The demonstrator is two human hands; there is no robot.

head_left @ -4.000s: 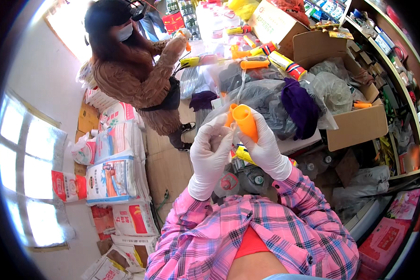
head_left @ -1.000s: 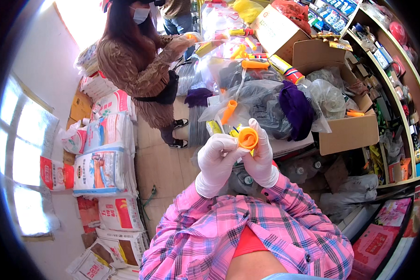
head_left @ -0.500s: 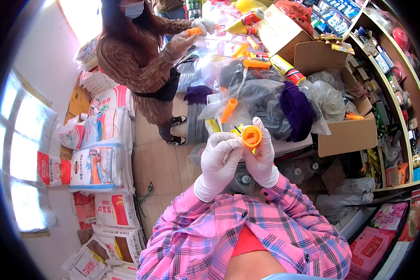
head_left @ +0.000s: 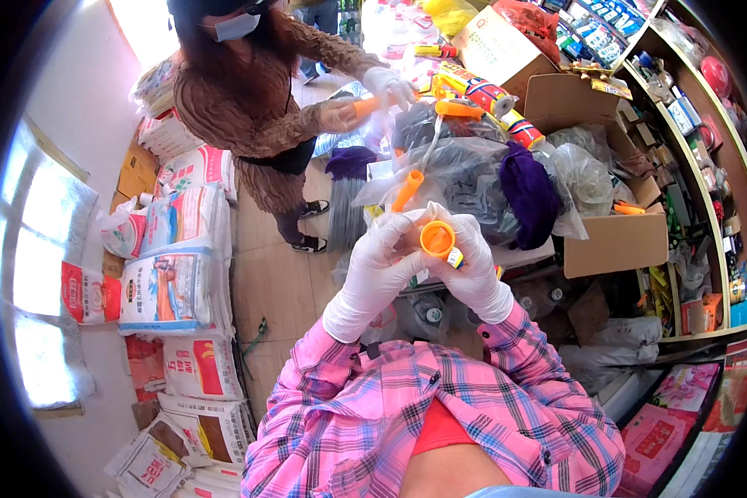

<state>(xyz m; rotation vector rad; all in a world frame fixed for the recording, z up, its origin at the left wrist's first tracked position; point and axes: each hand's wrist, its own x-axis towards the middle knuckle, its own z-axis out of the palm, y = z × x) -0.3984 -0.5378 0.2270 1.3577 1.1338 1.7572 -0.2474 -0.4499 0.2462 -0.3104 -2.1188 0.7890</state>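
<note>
An orange plastic tube (head_left: pixel 437 239) with a round end is held up in front of my chest, that end turned toward me. My left hand (head_left: pixel 380 264), in a white glove, is closed on its left side. From the right, my right hand (head_left: pixel 476 264), gloved too, grips the same tube. A small patch of yellow, green and blue shows beside it at my right fingers. The rest of the tube is hidden behind my hands. Just beyond them another orange tube (head_left: pixel 407 191) leans on clear plastic wrapping.
A co-worker (head_left: pixel 266 108) in a brown top stands ahead to the left, handling an orange tube. A purple cloth (head_left: pixel 529 195) lies on plastic-wrapped goods, near yellow-and-red cylinders (head_left: pixel 477 89). An open cardboard box (head_left: pixel 614 242) and shelves stand right; stacked sacks (head_left: pixel 170 290) line the left wall.
The tube in my hands has shifted slightly left, and my fingers have closed further around it. The co-worker's hands have moved lower, and a yellow-and-red cylinder now lies on the pile.
</note>
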